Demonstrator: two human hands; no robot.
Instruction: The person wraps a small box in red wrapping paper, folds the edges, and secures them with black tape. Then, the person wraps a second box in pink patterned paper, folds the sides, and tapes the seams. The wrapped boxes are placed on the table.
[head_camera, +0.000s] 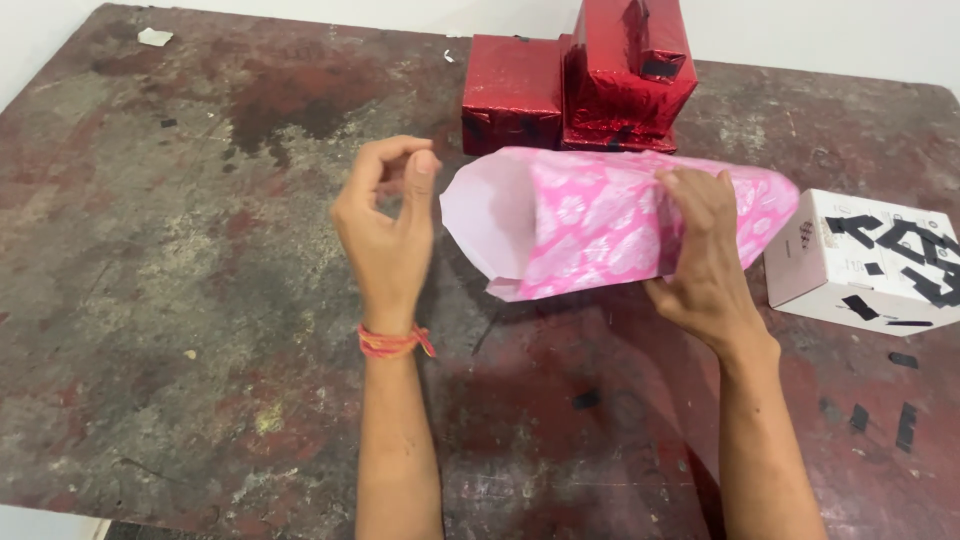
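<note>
A box wrapped in pink paper with a white flower pattern (600, 225) lies on its side at the middle of the table, its left end an open paper sleeve showing the white inside. My right hand (700, 255) grips the pink parcel around its middle, fingers over the top and thumb underneath. My left hand (388, 225) hovers just left of the open paper end, not touching it, with fingers curled and thumb and forefinger pinched together; whether it holds something small I cannot tell. A red thread band circles my left wrist.
Three shiny red wrapped boxes (590, 85) stand stacked behind the pink parcel. A white box with black tape strips (870, 262) sits at the right edge, loose black tape bits (905, 425) below it. The worn, stained table (180, 300) spreads to the left and front.
</note>
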